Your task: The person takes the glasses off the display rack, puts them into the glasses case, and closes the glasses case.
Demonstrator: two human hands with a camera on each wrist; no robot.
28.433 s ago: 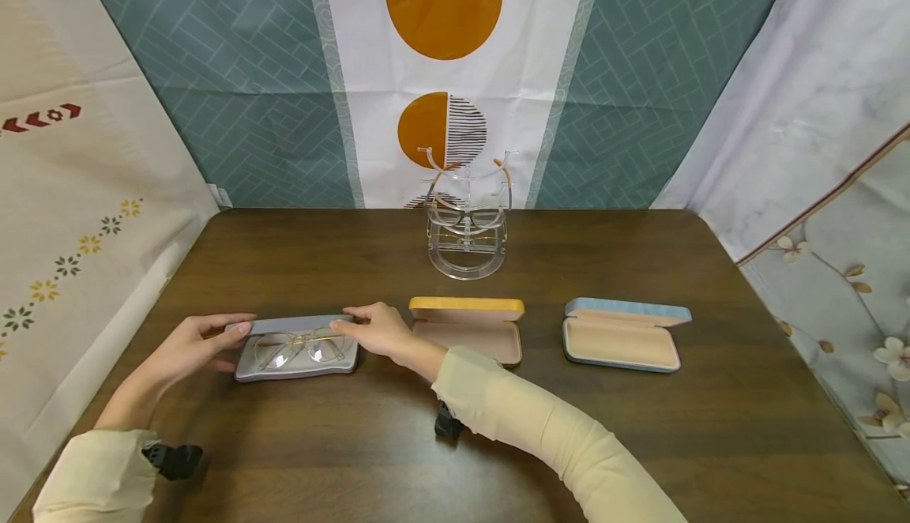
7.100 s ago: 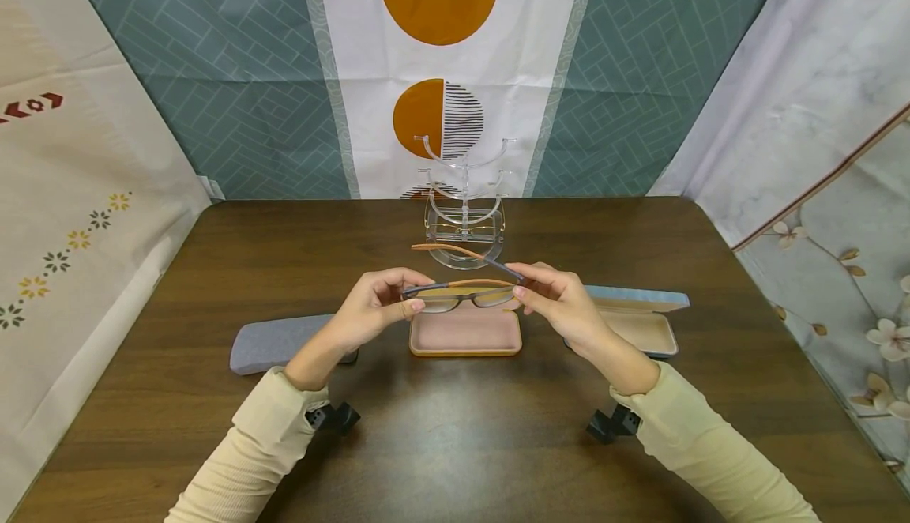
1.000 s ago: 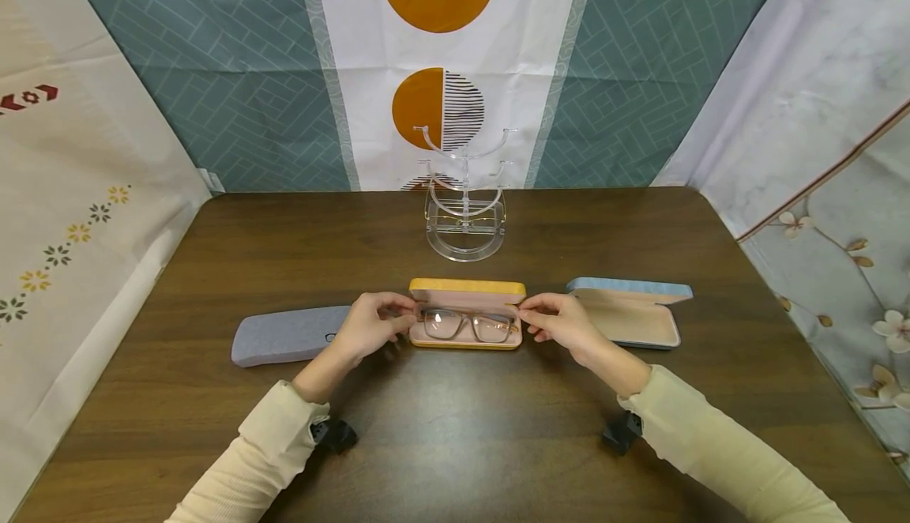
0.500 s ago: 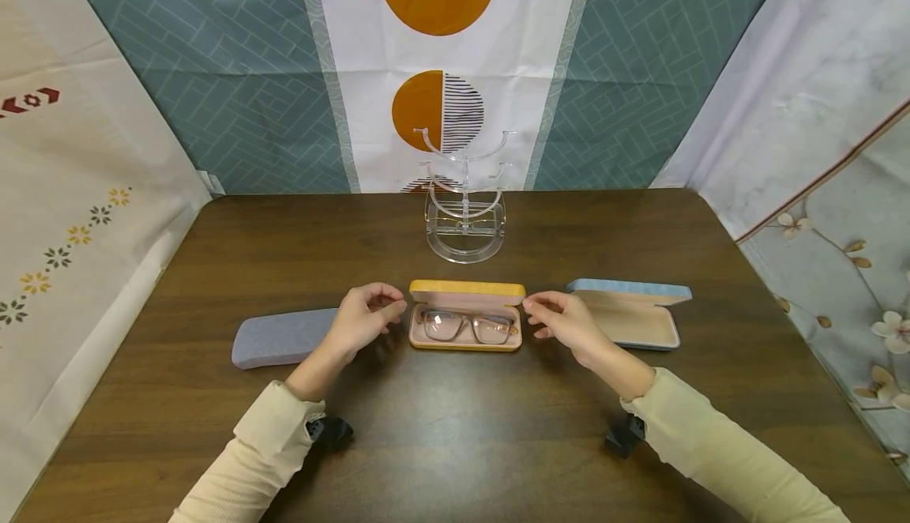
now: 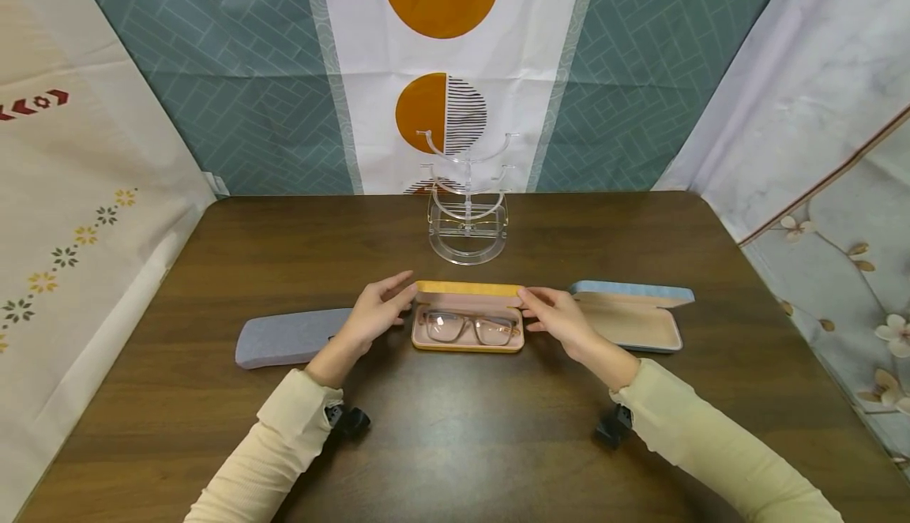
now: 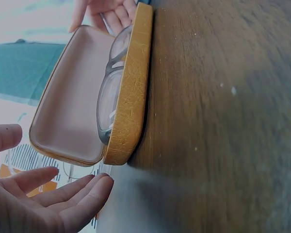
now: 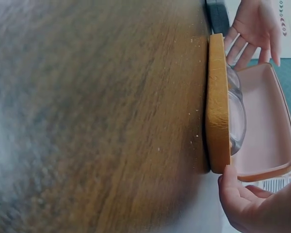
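An open yellow glasses case (image 5: 468, 346) lies at mid-table, its pink-lined lid tilted up at the back. Inside rest glasses (image 5: 458, 328) with grey-brown frames and folded temples. At the case's left end is my left hand (image 5: 377, 314); the left wrist view shows its fingers spread and apart from the lid, with nothing held. My right hand (image 5: 562, 319) is at the other end. Its thumb touches the lid's front corner, and in the right wrist view a fingertip (image 7: 229, 175) is right at the end of the case's base.
To the left lies a closed grey glasses case (image 5: 287, 339), partly behind my left hand. An open blue case (image 5: 633, 290) stands right of my right hand. Farther back is a clear display stand (image 5: 467, 254) holding gold-rimmed glasses low down.
Gold-framed glasses lay in the grey case earlier; now it is closed. The grey-brown glasses went from both hands into the yellow case. Lately both hands left its base and moved up toward its lid.
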